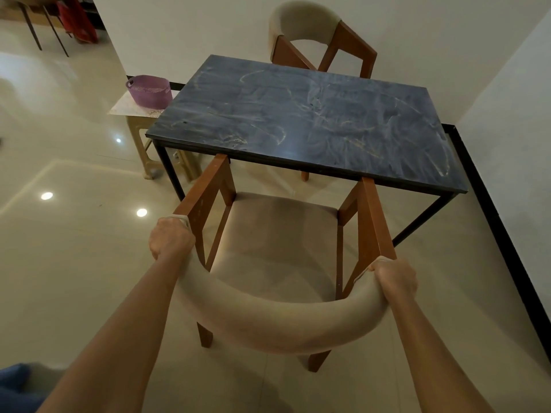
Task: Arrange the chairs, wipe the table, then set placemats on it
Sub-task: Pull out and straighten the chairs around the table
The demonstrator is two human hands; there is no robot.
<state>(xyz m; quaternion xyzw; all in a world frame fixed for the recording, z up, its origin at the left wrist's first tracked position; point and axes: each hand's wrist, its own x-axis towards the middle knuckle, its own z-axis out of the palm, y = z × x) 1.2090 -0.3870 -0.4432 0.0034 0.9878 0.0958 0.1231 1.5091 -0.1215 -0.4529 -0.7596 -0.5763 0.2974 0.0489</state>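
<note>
Two beige-cushioned wooden chairs: near chair point(277, 263) at lower centre, far chair point(322, 37) at top centre behind the dark marbled rectangular table point(298, 120). Left hand point(171, 238) and right hand point(393, 278) each curl tight round an end of the near chair's curved backrest (front posts touching the table edge). One purple plastic basket point(149, 90) on a beige stool point(149, 150), upper left. No readable writing.

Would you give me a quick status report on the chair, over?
Left hand and right hand gripping near chair backrest ends. Armrest tips at table edge, seat still out. Nothing blocking.
</note>
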